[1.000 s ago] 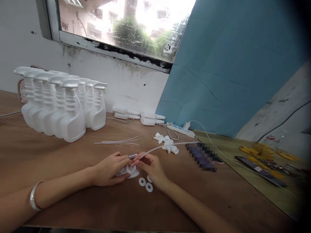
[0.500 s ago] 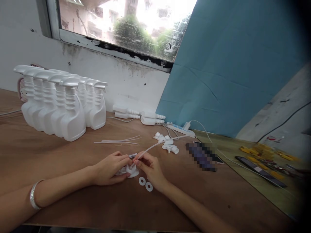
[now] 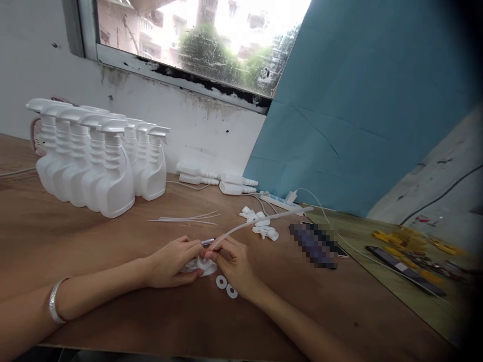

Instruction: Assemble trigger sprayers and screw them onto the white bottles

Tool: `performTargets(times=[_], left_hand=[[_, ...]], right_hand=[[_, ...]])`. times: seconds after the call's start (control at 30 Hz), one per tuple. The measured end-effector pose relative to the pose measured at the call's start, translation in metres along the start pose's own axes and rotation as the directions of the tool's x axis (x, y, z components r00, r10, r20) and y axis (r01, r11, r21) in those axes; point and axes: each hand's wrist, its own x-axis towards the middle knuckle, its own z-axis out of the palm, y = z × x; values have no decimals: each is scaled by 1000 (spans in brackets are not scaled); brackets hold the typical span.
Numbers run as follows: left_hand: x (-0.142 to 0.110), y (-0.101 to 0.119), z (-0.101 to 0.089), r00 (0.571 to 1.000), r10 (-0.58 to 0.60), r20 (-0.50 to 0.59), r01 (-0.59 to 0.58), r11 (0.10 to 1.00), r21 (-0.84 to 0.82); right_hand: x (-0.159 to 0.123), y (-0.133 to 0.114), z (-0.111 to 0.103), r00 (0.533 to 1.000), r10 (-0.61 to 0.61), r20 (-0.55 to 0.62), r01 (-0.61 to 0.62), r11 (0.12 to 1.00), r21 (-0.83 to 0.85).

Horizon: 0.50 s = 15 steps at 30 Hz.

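White tube (image 3: pixel 249 224) raised, right hand (image 3: pixel 237 264) pinching it

Tabletop (image 3: pixel 124 317): brown
Left of frame: standing white spray bottles (image 3: pixel 116 188)
Middle: thin tubes (image 3: pixel 181 219), spray tops (image 3: pixel 266 232)
Lower middle: two flat rings (image 3: pixel 218 282)

On the surface (image 3: pixel 169 322), far left: spray bottles (image 3: pixel 115 181), grouped upright. Right of these, along the wall (image 3: pixel 211 136): lying bottles (image 3: pixel 236 188), then power strip (image 3: pixel 279 202). Mid-surface: loose tubes (image 3: pixel 181 219) left, spray heads (image 3: pixel 266 232) right, phone (image 3: pixel 313 246) farther right. Near centre: left hand (image 3: pixel 175 261) over small part (image 3: pixel 209 267), right hand (image 3: pixel 234 264) alongside with long tube (image 3: pixel 241 229); two washers (image 3: pixel 221 277) between, just nearer.
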Motion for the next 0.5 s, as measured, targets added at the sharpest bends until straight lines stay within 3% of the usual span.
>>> performTargets(times=[0.5], left_hand=[[-3,3,-1,992,-127,-8,123,972,-202]], right_hand=[[-3,9,7,998,-66,4,66,996,56]])
